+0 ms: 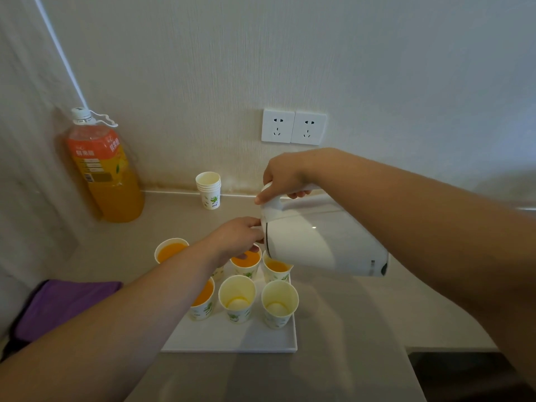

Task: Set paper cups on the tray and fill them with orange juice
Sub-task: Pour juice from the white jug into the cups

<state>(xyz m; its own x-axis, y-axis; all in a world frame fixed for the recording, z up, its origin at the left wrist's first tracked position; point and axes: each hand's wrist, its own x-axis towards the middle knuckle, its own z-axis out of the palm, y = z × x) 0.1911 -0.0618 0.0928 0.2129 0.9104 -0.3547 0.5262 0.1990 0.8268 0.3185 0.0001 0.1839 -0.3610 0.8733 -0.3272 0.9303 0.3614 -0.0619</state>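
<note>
A white tray (232, 338) on the beige counter carries several paper cups with leaf prints. My right hand (285, 177) grips the handle of a white kettle (319, 242), tipped left with its spout over the back right cup (275, 269), which holds orange juice. My left hand (235, 236) presses its fingers on the kettle's lid edge. The back middle cup (246, 264), the front left cup (203, 303) and a far left cup (169, 250) hold juice. The front middle cup (237, 297) and front right cup (279, 303) show only pale bottoms. My left forearm hides part of the tray.
A big orange juice bottle (104, 169) stands in the back left corner. A stack of spare paper cups (208, 190) sits by the wall. Two wall sockets (293, 126) are above the counter. A purple cloth (63, 303) lies at the left edge.
</note>
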